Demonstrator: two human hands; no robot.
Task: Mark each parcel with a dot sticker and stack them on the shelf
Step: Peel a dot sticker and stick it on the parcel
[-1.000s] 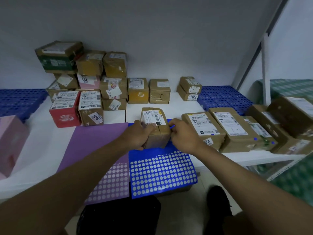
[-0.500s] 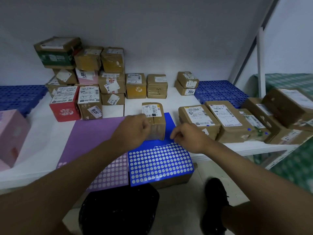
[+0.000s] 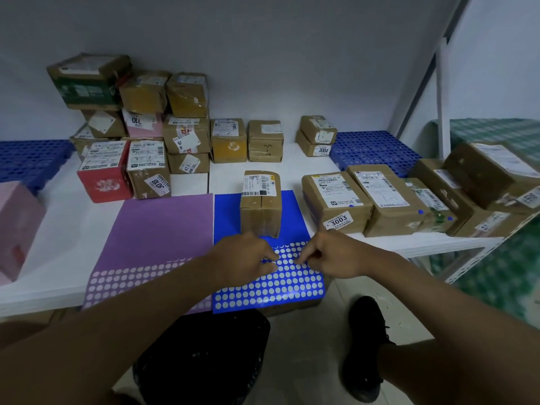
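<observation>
We are leaning both hands over the blue dot-sticker sheet (image 3: 257, 290), which is lying on the white shelf (image 3: 58, 238) beside a purple sheet (image 3: 157, 229). Our left hand (image 3: 242, 258) and right hand (image 3: 336, 255) are curling fingertips onto its dots, seemingly pinching one. The taped brown parcel (image 3: 261, 204) is standing free on the sheet's far end.

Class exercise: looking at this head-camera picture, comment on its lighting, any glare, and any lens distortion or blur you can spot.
Head view: dim, even light with soft shadows; a small glare patch on the near edge of the blue sticker sheet; wide-angle bending shows in the tilted shelf post and stretched forearms; labels on the far parcels are too soft to read, while the left hand and right hand look fairly sharp.
</observation>
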